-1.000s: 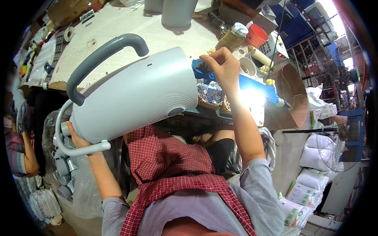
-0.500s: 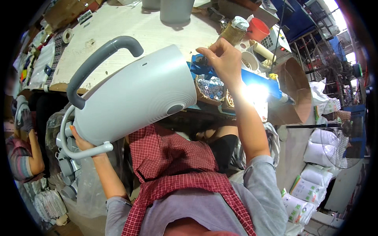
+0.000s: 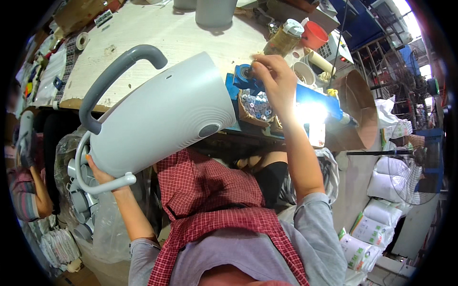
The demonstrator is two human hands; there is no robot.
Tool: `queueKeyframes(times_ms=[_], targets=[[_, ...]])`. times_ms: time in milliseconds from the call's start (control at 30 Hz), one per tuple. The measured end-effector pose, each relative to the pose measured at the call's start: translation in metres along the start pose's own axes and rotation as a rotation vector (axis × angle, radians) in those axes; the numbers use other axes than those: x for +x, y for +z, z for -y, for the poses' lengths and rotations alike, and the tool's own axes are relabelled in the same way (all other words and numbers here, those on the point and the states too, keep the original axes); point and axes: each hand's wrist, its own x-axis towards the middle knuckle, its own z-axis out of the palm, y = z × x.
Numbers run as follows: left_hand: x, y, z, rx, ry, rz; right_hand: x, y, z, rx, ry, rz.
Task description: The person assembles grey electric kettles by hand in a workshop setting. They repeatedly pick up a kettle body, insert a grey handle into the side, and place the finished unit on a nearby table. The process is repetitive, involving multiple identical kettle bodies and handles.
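Observation:
My left hand (image 3: 98, 172) is closed round the bottom end of a large light-grey plastic container (image 3: 162, 119), tilted with its wide end toward the upper right. A dark-grey curved handle (image 3: 98, 76) arches off its upper side, and a thin light-grey tube (image 3: 107, 186) bends round the bottom end near my hand. Beyond the wide end, my right hand (image 3: 276, 76) has its fingers pinched together beside the dark round tip of a blue metal device (image 3: 242, 78). What the pinch holds, if anything, is too small to make out. Under that hand sits a box of small washers (image 3: 256, 106).
On the pale bench (image 3: 138, 33) stand a grey container (image 3: 214, 12), a lidded jar (image 3: 286, 35) and a red cup (image 3: 314, 34). A bright lamp (image 3: 310, 113) glares beside my right forearm. Bagged grey parts (image 3: 78, 200) lie lower left, near another person's arm (image 3: 40, 188).
My right hand has lowered slightly and its fingers are now at the blue device's tip. The container has shifted a little left, still in my left hand.

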Motion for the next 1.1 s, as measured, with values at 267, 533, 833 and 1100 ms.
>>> queueKeyframes(times_ms=[267,533,833,1100], targets=[[0.008,-0.024,-0.008,0.056,0.096,-0.028,-0.078,-0.007,-0.086,-0.564,-0.049,0.422],[-0.001,-0.001,-0.007,-0.004,0.065,0.0,-0.077,-0.002,-0.125,-0.756,-0.239,0.467],[0.019,0.0,0.013,0.148,0.151,-0.066,-0.094,-0.031,-0.12,-0.614,-0.037,0.361],[0.033,-0.009,0.006,0.075,0.028,0.073,-0.029,-0.047,0.0,-0.184,-0.332,0.168]])
